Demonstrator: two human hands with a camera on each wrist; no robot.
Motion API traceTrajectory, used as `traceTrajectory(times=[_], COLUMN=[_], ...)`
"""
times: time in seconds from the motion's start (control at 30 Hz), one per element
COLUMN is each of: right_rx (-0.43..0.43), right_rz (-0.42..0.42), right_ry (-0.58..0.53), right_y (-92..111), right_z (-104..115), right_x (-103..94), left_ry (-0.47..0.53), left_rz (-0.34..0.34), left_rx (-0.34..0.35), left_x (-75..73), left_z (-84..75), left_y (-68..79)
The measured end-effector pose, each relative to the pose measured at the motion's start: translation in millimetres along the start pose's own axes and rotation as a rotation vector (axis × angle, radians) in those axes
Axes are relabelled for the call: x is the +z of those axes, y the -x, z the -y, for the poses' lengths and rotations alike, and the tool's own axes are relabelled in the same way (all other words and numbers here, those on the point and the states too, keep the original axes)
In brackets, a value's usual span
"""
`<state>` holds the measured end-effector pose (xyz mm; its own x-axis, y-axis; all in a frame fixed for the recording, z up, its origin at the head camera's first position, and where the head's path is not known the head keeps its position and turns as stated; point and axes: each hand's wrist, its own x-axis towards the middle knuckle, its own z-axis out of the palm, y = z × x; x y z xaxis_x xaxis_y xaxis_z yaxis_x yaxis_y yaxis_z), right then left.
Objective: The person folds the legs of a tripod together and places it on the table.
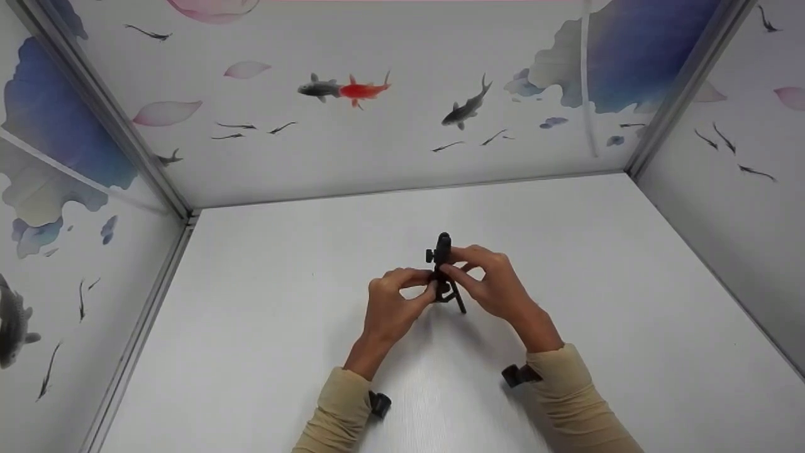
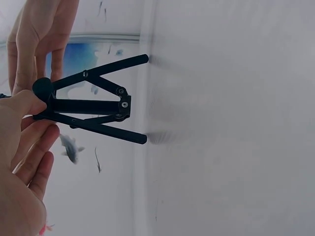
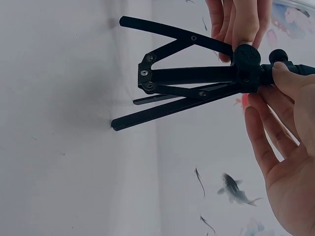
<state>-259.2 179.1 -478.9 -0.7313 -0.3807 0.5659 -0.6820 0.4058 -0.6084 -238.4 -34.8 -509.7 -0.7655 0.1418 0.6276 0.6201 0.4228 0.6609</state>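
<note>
A small black tripod (image 1: 444, 248) is held upright between both hands over the white table, its three legs partly spread and braced to a centre tube, as the right wrist view shows. My left hand (image 1: 393, 305) pinches the tripod at its collar, thumb by a round knob (image 2: 43, 88) where the legs meet. Just above, my right hand (image 1: 497, 286) grips the upper column between thumb and fingers, beside a small side knob (image 3: 278, 55). The leg tips (image 3: 116, 125) point down, close over the tabletop. In the head view the fingers hide much of the collar.
The white tabletop (image 1: 264, 352) spreads out around the hands. White panels with painted fish (image 1: 365, 91) and petals enclose it at the back and both sides, framed by metal rails (image 1: 151, 302). Each sleeve carries a small black wrist camera (image 1: 380, 404).
</note>
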Motion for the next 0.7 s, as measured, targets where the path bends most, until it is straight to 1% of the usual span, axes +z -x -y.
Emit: traceTrajectory(times=[0.23,0.4,0.7], right_rx=[-0.03,-0.03,-0.02], right_rz=[-0.013,-0.025,-0.015], right_ry=[-0.02,-0.023,-0.018], right_y=[-0.3,-0.2,0.1], right_z=[-0.1,-0.2,0.5], right_x=[-0.1,-0.2,-1.0], left_ry=[0.006,0.003,0.015], left_rz=[-0.017,-0.016,-0.02], left_rx=[0.028,0.022,0.027], left_x=[1.7,1.9,1.7], left_z=[1.0,0.6,0.6], left_y=[-0.4,-0.8,0.8])
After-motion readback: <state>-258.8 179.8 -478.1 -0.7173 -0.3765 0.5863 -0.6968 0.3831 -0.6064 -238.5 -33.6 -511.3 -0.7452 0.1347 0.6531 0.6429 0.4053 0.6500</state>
